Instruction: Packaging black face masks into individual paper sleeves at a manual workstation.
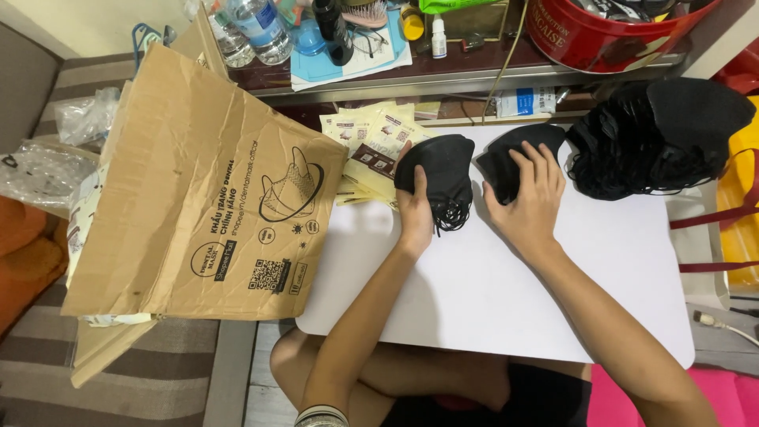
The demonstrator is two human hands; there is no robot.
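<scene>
Both hands (474, 202) on black masks (443, 170).

Left hand (415, 213) gripping black mask stack (439, 170), right hand (528, 198) on black mask (506, 154)

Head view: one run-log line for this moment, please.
left hand: holds folded black fabric face mask | right hand: on second black mask | surface: white board

Black folded mask (443, 170) under left hand (415, 213), loops trailing below; second black mask (506, 154) beneath right hand (530, 198) fingertips.
</scene>
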